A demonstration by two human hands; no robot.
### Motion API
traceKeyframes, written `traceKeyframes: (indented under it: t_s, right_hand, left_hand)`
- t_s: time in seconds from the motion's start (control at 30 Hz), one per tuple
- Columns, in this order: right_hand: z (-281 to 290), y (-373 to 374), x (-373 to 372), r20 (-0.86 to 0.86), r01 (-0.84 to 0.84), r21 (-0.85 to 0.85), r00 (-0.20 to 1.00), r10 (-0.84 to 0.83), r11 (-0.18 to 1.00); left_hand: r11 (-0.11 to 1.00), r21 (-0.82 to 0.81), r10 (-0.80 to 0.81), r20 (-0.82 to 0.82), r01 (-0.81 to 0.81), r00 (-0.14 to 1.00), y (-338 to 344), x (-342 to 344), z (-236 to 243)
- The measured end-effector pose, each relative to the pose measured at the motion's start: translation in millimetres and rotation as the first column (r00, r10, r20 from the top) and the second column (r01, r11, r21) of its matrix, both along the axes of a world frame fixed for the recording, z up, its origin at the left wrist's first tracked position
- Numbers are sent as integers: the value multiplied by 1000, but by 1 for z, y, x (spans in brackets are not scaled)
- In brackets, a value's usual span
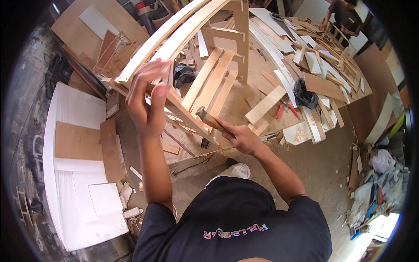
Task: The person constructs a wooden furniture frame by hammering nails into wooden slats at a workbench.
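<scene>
A pale wooden frame [187, 112] with long curved rails and several cross slats [209, 81] stands upright on the work table. At its near left corner, my left hand [146, 94] has its fingers bent over the wood with the thumb on the near side; the hand is slightly blurred. My right hand [240, 137] is closed round the wooden handle of a hammer [211, 121]. The hammer's dark head points left, close to the frame's near lower board. Whether it touches that board I cannot tell.
Red-handled pliers [286, 110], a black plastic bag [305, 94] and many offcuts lie on the table [262, 61]. White panels [83, 196] lean at left. Another person [347, 17] works at the far right. Plastic waste [371, 192] is heaped at right.
</scene>
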State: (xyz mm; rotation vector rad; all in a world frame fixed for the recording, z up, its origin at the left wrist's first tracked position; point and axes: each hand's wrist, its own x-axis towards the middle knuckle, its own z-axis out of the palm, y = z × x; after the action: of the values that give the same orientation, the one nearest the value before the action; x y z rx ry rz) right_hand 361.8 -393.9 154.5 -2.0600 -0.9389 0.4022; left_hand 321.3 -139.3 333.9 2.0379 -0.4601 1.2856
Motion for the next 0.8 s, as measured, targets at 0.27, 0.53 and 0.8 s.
traceKeyframes:
  t_s: [0.27, 0.53, 0.8]
  right_hand:
    - [-20, 23, 62, 14, -259, 147, 966, 260, 955]
    - [10, 33, 98, 154, -400, 133, 912, 380, 907]
    - [21, 45, 130, 109, -503, -24, 857, 503, 864]
  left_hand:
    - [984, -32, 170, -104, -174, 980, -22, 2, 11]
    - [975, -53, 207, -137, -216, 969, -17, -6, -2]
    - [960, -90, 243, -195, -264, 950, -30, -4, 0]
